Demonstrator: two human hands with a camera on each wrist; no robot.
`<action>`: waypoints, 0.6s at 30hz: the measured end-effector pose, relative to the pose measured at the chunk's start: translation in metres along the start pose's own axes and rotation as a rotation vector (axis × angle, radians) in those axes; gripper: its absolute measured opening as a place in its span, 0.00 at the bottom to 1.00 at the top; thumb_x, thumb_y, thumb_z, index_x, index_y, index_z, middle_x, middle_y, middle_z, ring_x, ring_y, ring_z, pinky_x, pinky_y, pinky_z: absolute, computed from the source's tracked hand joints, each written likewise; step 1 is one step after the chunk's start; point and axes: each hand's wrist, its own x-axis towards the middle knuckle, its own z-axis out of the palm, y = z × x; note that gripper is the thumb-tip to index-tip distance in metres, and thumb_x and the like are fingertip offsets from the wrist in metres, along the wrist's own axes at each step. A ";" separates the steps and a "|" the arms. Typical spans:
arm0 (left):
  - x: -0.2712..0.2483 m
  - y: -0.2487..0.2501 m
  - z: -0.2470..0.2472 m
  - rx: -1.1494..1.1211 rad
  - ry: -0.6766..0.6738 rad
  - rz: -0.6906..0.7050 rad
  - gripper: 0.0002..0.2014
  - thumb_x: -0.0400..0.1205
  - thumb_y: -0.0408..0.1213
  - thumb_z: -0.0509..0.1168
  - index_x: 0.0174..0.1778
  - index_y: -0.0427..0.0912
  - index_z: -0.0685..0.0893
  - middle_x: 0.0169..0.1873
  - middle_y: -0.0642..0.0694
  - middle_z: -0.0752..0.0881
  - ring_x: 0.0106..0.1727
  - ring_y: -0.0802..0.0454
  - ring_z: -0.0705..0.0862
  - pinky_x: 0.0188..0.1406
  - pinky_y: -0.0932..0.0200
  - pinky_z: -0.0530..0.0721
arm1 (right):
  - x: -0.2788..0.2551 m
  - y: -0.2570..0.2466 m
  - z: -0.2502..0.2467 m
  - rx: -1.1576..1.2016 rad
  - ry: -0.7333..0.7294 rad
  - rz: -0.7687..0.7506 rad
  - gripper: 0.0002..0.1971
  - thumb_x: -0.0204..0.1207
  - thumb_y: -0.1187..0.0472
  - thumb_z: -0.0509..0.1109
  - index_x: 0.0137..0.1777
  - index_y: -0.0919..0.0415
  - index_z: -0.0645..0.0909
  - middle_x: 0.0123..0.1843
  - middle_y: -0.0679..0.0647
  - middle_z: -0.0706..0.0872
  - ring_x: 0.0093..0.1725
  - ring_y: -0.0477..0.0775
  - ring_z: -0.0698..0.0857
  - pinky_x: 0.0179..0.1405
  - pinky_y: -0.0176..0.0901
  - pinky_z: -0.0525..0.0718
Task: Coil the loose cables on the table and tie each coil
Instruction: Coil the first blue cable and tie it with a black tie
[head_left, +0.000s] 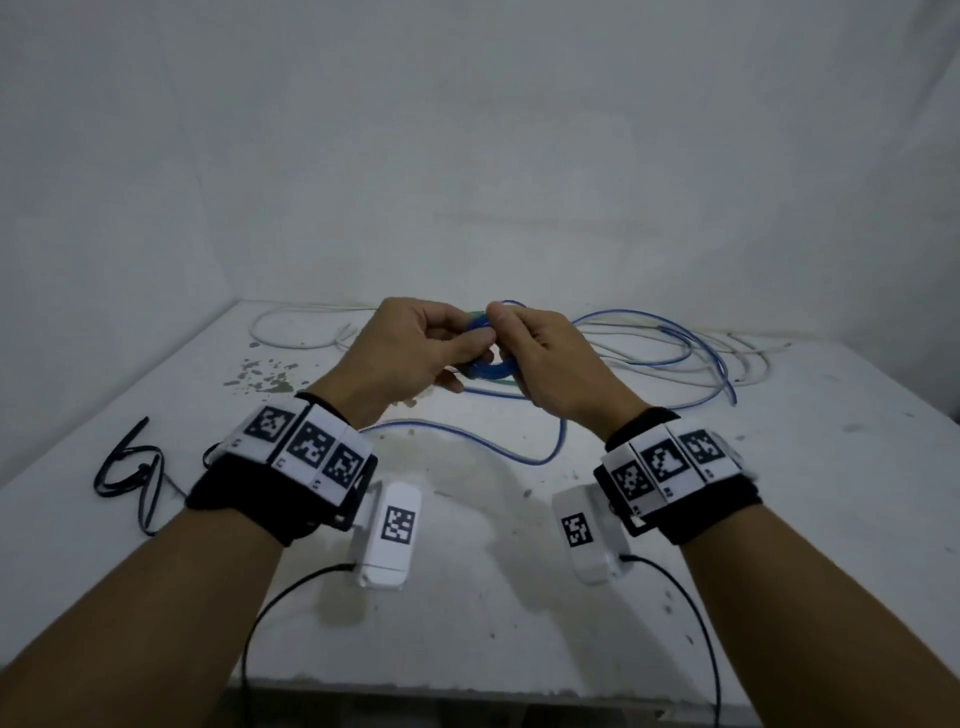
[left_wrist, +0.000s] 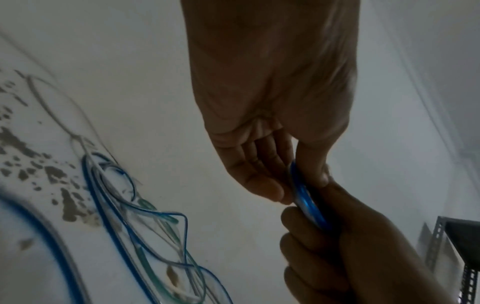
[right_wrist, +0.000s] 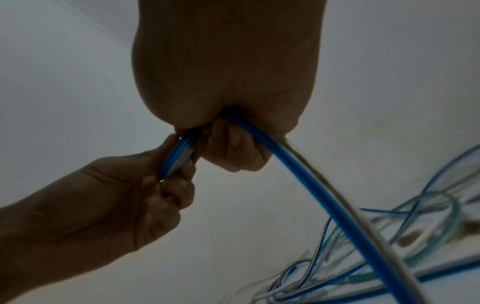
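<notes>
A small tight coil of blue cable (head_left: 488, 370) is held above the white table (head_left: 519, 597) between both hands. My left hand (head_left: 415, 348) pinches its left side between thumb and fingers; in the left wrist view the blue coil (left_wrist: 303, 197) shows edge-on under the left thumb. My right hand (head_left: 545, 358) grips the coil's right side, fingers curled, and the loose blue cable (right_wrist: 311, 181) runs out of that fist down to the table. The free blue cable (head_left: 530, 457) loops across the table below the hands.
A tangle of blue and white cables (head_left: 691, 348) lies at the back right, with a white cable loop (head_left: 296, 327) at the back left. A black cable bundle (head_left: 132, 467) sits at the left edge. A dark metal rack (left_wrist: 457, 246) stands beside the table.
</notes>
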 end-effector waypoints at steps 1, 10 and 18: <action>0.000 0.001 -0.001 0.016 0.001 0.005 0.06 0.80 0.34 0.73 0.49 0.38 0.91 0.37 0.44 0.93 0.38 0.54 0.90 0.34 0.62 0.86 | 0.000 0.000 -0.002 -0.021 -0.017 -0.009 0.22 0.90 0.51 0.56 0.36 0.62 0.77 0.22 0.43 0.70 0.23 0.43 0.68 0.28 0.40 0.66; 0.002 0.002 0.034 -0.522 0.211 0.005 0.06 0.82 0.32 0.69 0.52 0.37 0.89 0.40 0.46 0.93 0.40 0.54 0.90 0.39 0.64 0.86 | 0.001 -0.014 0.013 0.219 0.416 -0.067 0.21 0.89 0.53 0.58 0.36 0.65 0.71 0.29 0.49 0.71 0.29 0.45 0.69 0.31 0.38 0.70; -0.002 0.008 0.004 0.099 -0.015 0.035 0.08 0.81 0.37 0.72 0.54 0.40 0.91 0.42 0.47 0.93 0.40 0.58 0.89 0.38 0.62 0.85 | 0.000 -0.001 -0.012 -0.156 0.050 -0.111 0.20 0.90 0.54 0.56 0.39 0.65 0.75 0.29 0.48 0.73 0.28 0.44 0.71 0.31 0.34 0.67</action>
